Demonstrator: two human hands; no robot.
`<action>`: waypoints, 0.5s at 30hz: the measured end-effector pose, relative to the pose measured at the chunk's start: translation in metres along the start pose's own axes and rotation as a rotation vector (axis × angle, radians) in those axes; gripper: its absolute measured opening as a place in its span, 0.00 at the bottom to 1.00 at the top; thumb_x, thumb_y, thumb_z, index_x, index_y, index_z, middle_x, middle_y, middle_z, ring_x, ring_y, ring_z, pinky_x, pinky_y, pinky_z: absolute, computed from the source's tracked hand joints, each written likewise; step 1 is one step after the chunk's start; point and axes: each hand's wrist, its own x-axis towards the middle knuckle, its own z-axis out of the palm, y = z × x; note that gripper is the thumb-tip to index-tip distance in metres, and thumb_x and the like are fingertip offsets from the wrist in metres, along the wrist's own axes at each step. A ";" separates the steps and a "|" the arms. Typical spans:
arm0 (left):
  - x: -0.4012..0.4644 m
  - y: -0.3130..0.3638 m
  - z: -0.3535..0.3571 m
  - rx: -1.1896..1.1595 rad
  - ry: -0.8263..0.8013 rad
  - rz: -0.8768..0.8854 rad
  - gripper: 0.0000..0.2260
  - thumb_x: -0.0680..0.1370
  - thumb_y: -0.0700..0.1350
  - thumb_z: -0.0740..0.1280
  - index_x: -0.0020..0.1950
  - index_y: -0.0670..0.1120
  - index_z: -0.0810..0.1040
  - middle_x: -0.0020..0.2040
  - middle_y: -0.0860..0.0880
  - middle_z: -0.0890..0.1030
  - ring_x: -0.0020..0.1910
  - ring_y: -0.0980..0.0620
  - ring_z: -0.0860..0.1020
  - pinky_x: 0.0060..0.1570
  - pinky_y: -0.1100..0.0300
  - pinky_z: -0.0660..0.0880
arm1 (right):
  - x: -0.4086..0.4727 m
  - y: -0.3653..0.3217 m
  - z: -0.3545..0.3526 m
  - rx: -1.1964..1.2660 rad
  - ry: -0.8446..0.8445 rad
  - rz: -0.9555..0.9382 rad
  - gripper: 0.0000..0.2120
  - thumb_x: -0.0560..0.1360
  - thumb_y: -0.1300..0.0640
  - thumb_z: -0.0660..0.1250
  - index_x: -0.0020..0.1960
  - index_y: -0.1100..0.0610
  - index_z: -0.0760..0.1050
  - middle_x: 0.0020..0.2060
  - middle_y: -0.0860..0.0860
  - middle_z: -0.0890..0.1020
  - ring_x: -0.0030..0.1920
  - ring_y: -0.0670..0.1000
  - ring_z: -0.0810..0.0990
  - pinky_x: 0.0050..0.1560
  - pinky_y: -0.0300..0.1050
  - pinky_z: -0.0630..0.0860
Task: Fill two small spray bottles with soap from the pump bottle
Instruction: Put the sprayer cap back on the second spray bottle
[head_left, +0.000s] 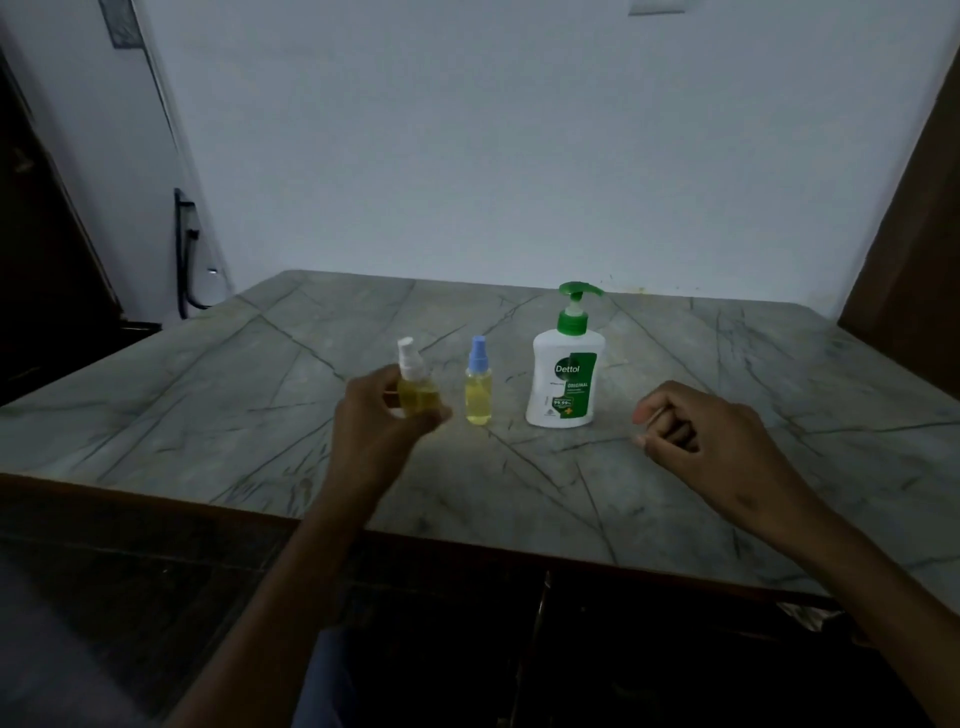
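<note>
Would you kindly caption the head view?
Left hand grips white-capped sprayer; blue-capped sprayer and pump bottle stand alongside.

Two spray bottles and pump bottle, all upright in a row, caps on.

I see the white-capped spray bottle (417, 384) at left, clear plastic with yellow liquid filling most of its body, tilted very slightly, gripped around the body by my left hand (382, 415); I cannot tell whether its base touches the worktop. Just beside it to the right stands the blue-capped spray bottle (478, 387), also holding yellow liquid nearly to the shoulder. Right of that, near but apart, stands the pump bottle (566, 371): white body, green label, green pump head, nozzle pointing right.
</note>
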 end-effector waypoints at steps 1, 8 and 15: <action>0.007 -0.005 -0.006 0.026 0.020 -0.008 0.14 0.72 0.44 0.79 0.54 0.50 0.82 0.51 0.55 0.84 0.52 0.60 0.81 0.53 0.59 0.78 | -0.002 0.005 0.003 0.003 -0.003 0.021 0.10 0.73 0.61 0.76 0.46 0.47 0.79 0.34 0.44 0.82 0.37 0.43 0.81 0.38 0.33 0.76; 0.044 -0.020 0.001 0.107 -0.022 -0.001 0.24 0.69 0.42 0.81 0.63 0.43 0.80 0.55 0.48 0.85 0.53 0.50 0.83 0.56 0.51 0.82 | 0.002 0.020 0.025 -0.039 0.094 0.107 0.11 0.73 0.62 0.73 0.48 0.47 0.78 0.36 0.44 0.82 0.37 0.42 0.80 0.38 0.38 0.74; 0.056 -0.029 0.018 0.070 -0.155 -0.002 0.26 0.69 0.41 0.82 0.66 0.43 0.79 0.57 0.48 0.85 0.55 0.52 0.84 0.57 0.52 0.82 | 0.033 0.028 0.046 -0.013 0.067 0.175 0.23 0.71 0.56 0.78 0.63 0.56 0.76 0.51 0.49 0.82 0.48 0.50 0.80 0.51 0.48 0.80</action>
